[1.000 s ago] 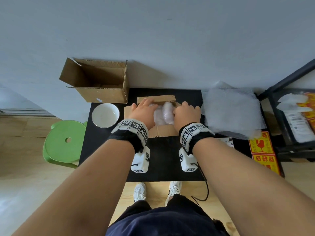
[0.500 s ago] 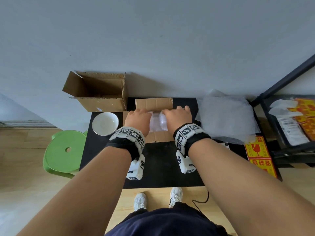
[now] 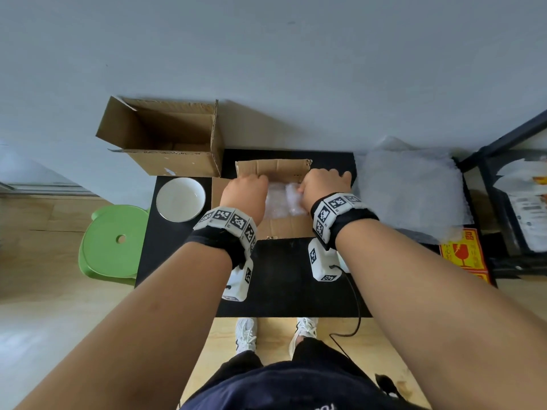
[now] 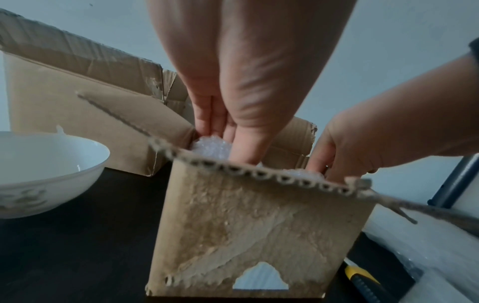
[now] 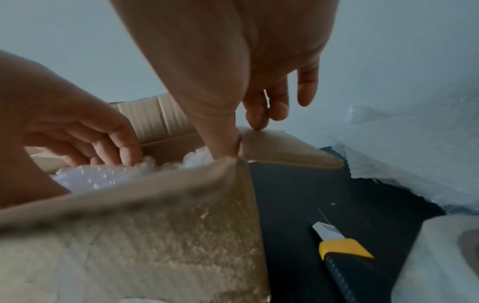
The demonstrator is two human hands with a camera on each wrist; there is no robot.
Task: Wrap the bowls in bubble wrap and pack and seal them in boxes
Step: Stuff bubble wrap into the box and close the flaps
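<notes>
A bubble-wrapped bowl sits inside a small open cardboard box at the middle of the black table. My left hand reaches down into the box, its straight fingers pressing on the wrapped bundle. My right hand is at the box's right side. There its thumb goes down inside the box while its curled fingers touch the right flap from outside. A bare white bowl stands left of the box.
A larger open cardboard box lies at the table's back left. A stack of bubble wrap is on the right. A yellow-and-black utility knife lies right of the small box. A green stool stands left, a dark shelf right.
Both hands have gone down and forward with the wrapped bundle, which now sits lower in the small box. The right hand has shifted from the bundle to the box's right flap.
</notes>
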